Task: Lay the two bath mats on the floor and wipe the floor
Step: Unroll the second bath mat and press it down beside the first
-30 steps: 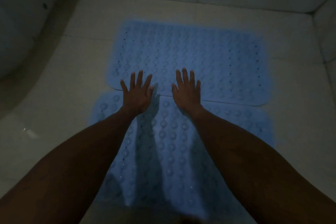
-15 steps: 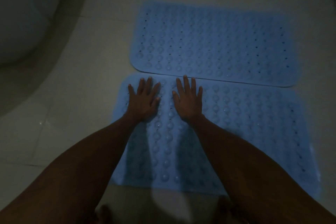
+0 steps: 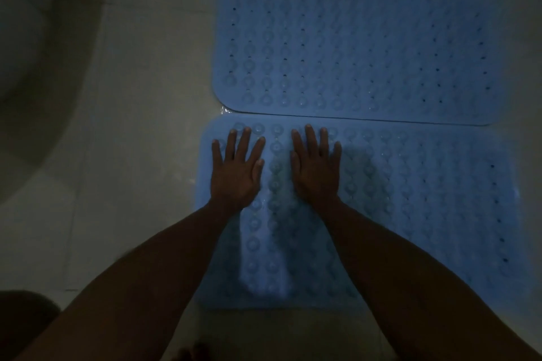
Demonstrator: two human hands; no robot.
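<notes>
**Two Flat Hands on the Near Blue Mat**

Both hands have slid off the far mat and back onto the near one since a second ago, and now the two mats lie side by side with their long edges touching and no overlap. The view has also tipped down and to the left, so the mats fill the right part of the picture.

The left hand (image 3: 236,168) lies flat, palm down, with its fingers spread wide. It holds nothing. It presses on the near mat (image 3: 425,199), close to that mat's 11 o'clock corner. The right hand (image 3: 316,168) lies flat too, palm down, fingers a bit closer together. It also holds nothing and rests on the same mat, just beside the left hand, at 3 o'clock from it. The fingertips of both hands point to 12 o'clock and stop just short of the mat's far edge.

The far mat (image 3: 352,47) sits at 12 o'clock from the hands. Both mats are blue, bumpy with round cups, and dotted with small holes. They lie flat on the pale tiled floor (image 3: 140,126). A little wet shine shows where the two mats meet at 10 o'clock from the left hand. A curved white shape (image 3: 32,38), too dark to tell what it is, fills the 10 o'clock corner of the view.
</notes>
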